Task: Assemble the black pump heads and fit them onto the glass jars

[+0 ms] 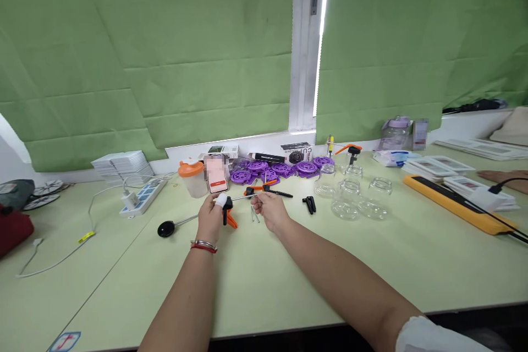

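I see left hand (210,214) grasping orange-black clamp (228,213), frame centre; right hand (268,210) pinching its thin rod (241,197). Light, stiff, maybe slippery; hold at handle.

Red-and-silver bracelets (203,246), white finger wrap (221,199), white sleeve (429,335)

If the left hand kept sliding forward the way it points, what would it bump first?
Probably the phone propped just beyond the left hand, with the orange-lidded cup right beside it. Depth is hard to judge, so it might be the cup.
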Tool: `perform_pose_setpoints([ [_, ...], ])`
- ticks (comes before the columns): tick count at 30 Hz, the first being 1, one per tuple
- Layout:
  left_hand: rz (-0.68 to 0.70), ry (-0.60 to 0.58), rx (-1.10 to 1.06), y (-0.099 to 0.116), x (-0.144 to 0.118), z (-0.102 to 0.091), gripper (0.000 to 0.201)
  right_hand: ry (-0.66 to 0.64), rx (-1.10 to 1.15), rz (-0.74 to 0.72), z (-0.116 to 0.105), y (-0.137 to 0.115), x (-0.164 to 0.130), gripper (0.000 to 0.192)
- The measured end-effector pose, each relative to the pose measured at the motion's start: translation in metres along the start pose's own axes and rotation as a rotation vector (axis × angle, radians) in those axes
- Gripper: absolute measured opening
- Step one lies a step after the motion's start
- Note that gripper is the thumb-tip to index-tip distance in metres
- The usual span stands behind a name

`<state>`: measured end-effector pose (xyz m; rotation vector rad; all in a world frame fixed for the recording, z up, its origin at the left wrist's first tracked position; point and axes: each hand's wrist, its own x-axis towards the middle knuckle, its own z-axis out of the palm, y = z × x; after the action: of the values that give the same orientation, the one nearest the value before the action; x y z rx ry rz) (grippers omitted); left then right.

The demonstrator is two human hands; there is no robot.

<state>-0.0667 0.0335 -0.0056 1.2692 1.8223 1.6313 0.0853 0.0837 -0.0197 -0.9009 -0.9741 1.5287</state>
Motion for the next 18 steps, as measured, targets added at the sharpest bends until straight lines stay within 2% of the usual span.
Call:
perform_pose_setpoints([
  [2, -0.127, -0.132, -0.24, -0.004, 0.004, 0.002, 0.033, -0.015, -0.019, 0.012, 0.005, 0.001, -0.001, 0.019],
  [3, -0.159, -0.136, -0.31, -0.006, 0.006, 0.002, 0.031, -0.036, -0.068, 0.014, 0.007, 0.001, -0.001, 0.021],
  [4, -0.183, -0.092, -0.356, -0.008, 0.008, 0.002, 0.029, -0.067, -0.163, 0.009, 0.01, 0.002, -0.002, 0.023],
  [8, -0.287, 0.224, -0.475, -0.014, 0.015, -0.004, 0.027, -0.196, -0.701, -0.034, 0.018, 0.008, -0.008, 0.024],
  [10, -0.331, 0.307, -0.488, -0.015, 0.018, -0.006, 0.026, -0.207, -0.846, -0.029, 0.023, 0.012, -0.011, 0.02],
  [16, -0.29, 0.327, -0.477, -0.016, 0.017, -0.004, 0.024, -0.198, -1.187, -0.011, 0.036, 0.018, -0.016, 0.007],
  [18, -0.274, 0.322, -0.474, -0.016, 0.016, -0.003, 0.023, -0.195, -1.252, -0.012, 0.038, 0.018, -0.016, 0.01],
])
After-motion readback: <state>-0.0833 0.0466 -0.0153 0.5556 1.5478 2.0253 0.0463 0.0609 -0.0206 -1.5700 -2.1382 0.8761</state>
